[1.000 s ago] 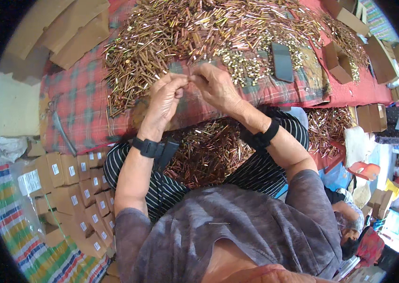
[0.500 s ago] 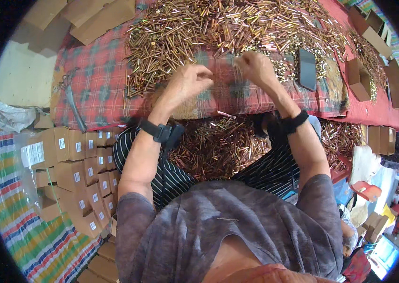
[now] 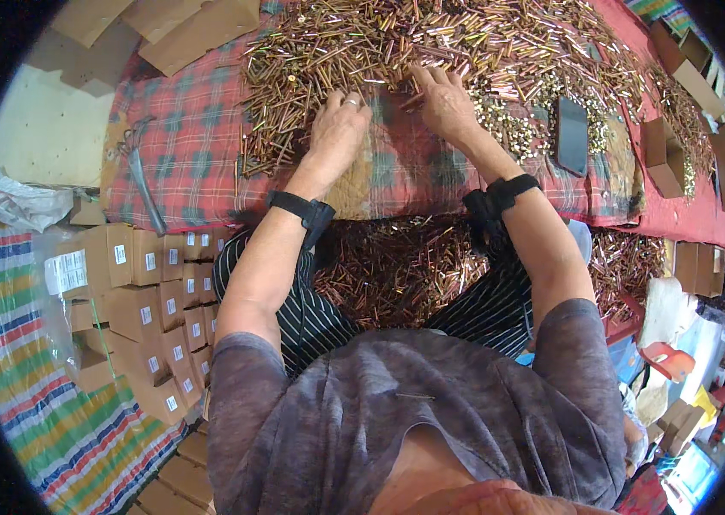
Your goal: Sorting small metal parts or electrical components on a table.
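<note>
A broad heap of thin copper-coloured metal tubes (image 3: 320, 51) covers the far part of a red plaid cloth (image 3: 199, 172). My left hand (image 3: 341, 127), with a ring on one finger, reaches to the near edge of the heap, fingers apart and bent down onto the tubes. To its right, my right hand (image 3: 447, 103) touches the heap with fingers spread; one tube lies by its thumb. Small gold-and-white metal pieces (image 3: 513, 129) lie just right of that hand. A dark phone (image 3: 572, 137) rests among them.
A long metal tool (image 3: 141, 184) lies on the cloth at the left. More tubes (image 3: 397, 266) fill the space between my knees. Labelled cardboard boxes (image 3: 148, 318) are stacked at the left. Open boxes (image 3: 664, 159) stand at the right.
Both hands have moved away from me onto the heap. The left has turned palm down. The right has gone from closed fingers to spread ones. The view has shifted slightly.
</note>
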Motion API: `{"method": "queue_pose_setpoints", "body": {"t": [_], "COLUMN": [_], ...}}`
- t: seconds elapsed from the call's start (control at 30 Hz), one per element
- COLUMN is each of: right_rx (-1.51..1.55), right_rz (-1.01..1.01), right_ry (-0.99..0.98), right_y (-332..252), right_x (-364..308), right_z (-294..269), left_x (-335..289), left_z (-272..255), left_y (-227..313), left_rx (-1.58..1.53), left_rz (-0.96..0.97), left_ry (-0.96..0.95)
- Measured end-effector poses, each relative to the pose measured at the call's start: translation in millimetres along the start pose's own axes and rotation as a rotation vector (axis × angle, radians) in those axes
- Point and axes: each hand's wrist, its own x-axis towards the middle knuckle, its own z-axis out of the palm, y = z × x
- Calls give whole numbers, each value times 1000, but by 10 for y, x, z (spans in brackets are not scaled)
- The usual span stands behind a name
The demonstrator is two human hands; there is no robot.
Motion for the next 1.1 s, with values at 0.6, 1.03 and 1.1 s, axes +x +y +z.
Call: {"method": "queue_pose_setpoints", "body": {"t": [0.6,1.03,1.1], "right_rx": [204,1246,1567], "right_rz": [59,473,483], "right_ry": [-142,-93,-116], "right_y": [-170,-427,-438], "right_x": [-540,-443,-460], "right_z": [-362,-633,-673], "left_x": [-117,-69,-61], "left_z": [-18,-216,-243], "left_y": [236,300,334], "left_rx": [-366,-1870,-1967], "left_rz": [-141,-893,-906], "left_ry": [-11,237,270]}}
